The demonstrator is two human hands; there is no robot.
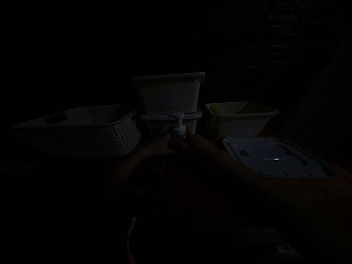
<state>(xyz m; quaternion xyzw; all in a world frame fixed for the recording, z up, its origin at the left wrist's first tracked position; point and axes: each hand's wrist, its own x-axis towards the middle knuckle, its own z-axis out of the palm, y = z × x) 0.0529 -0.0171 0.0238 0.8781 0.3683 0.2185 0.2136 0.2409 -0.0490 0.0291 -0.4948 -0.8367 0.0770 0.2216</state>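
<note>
In very dim light, a pump bottle (179, 129) with a white pump head stands upright in the middle of the head view. My left hand (164, 142) is closed around its left side. From the right, my right hand (194, 141) wraps the other side of the bottle. The pump's spout points left. Most of the bottle's body is hidden by my fingers and the dark. Directly behind it are two stacked pale tubs, the upper tub (170, 94) resting on the lidded lower tub (154, 125).
A white perforated basket (121, 137) sits on the left. At the right stands another pale tub (239, 126) with something yellowish inside, and a flat lid (269, 156) lies before it. A dark device with faint digits (150, 168) and a pale cable-like strip (131, 233) are nearer.
</note>
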